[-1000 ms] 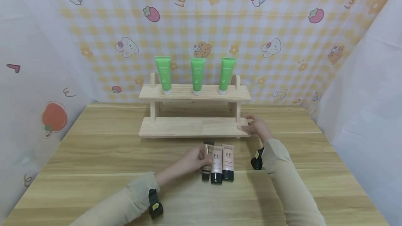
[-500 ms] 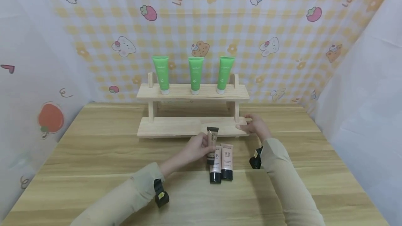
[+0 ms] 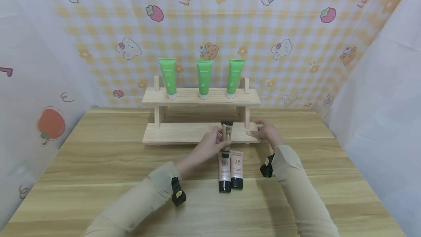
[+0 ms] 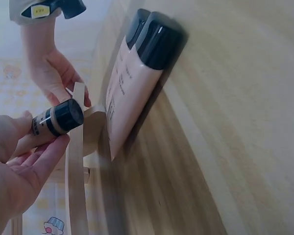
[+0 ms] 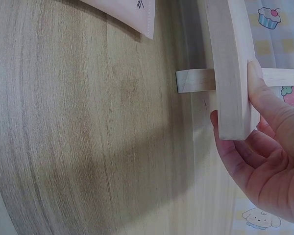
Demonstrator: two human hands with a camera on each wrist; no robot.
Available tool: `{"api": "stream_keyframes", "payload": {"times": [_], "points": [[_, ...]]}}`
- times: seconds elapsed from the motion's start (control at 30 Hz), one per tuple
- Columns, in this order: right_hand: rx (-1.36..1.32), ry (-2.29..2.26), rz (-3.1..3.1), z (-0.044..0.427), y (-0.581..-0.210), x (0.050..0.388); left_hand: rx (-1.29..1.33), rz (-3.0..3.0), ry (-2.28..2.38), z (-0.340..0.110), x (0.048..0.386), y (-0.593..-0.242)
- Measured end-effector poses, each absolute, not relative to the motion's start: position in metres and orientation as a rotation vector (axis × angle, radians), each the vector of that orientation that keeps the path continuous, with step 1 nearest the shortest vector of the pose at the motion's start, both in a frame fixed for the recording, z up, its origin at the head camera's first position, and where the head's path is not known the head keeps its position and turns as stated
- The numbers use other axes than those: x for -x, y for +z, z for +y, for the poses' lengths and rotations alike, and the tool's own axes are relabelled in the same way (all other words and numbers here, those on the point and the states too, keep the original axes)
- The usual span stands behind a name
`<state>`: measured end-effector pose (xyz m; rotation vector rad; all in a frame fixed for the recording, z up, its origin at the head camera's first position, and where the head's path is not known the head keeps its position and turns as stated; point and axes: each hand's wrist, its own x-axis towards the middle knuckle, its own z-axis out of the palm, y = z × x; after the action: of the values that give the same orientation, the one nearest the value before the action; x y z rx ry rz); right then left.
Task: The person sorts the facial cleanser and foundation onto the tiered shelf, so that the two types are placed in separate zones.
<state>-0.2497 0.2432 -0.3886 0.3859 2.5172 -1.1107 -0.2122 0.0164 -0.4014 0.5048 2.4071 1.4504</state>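
My left hand (image 3: 209,144) pinches a small beige tube with a black cap (image 4: 66,117) and lifts it in front of the lower board of a wooden two-tier shelf (image 3: 177,133). In the head view the tube's cap points down. My right hand (image 3: 268,132) grips the right end of that lower board, thumb on top and fingers underneath, as the right wrist view shows (image 5: 269,161). Two pink BB cream tubes (image 3: 224,175) lie side by side on the table below the left hand, black caps toward me. Three green tubes (image 3: 204,78) stand on the upper board, caps down.
The shelf's upper board (image 3: 187,98) overhangs the back of the lower one, with wooden uprights (image 3: 247,116) near both ends. A yellow checked cloth (image 3: 177,28) hangs behind the wood-grain table (image 3: 108,156). White cloth (image 3: 29,83) lines the sides.
My left hand has picked the beige tube up from beside the pink tubes and carried it up and forward to the lower board. The right hand keeps its hold on the board.
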Motion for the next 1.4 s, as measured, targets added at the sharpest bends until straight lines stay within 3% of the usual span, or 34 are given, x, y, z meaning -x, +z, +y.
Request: {"api": "stream_keyframes", "payload": {"times": [0.57,1.03,1.4], "points": [[-0.358,-1.054,2.541,0.244,-0.395,0.25,-0.607,2.542,1.521,0.039,0.238,-0.392],[-0.358,-1.063,2.553,0.239,-0.393,0.25,-0.591,2.709,1.513,0.046,0.249,-0.405],[-0.382,-1.019,2.566,0.263,-0.421,0.275,-0.632,2.709,1.393,0.052,0.251,-0.407]]}}
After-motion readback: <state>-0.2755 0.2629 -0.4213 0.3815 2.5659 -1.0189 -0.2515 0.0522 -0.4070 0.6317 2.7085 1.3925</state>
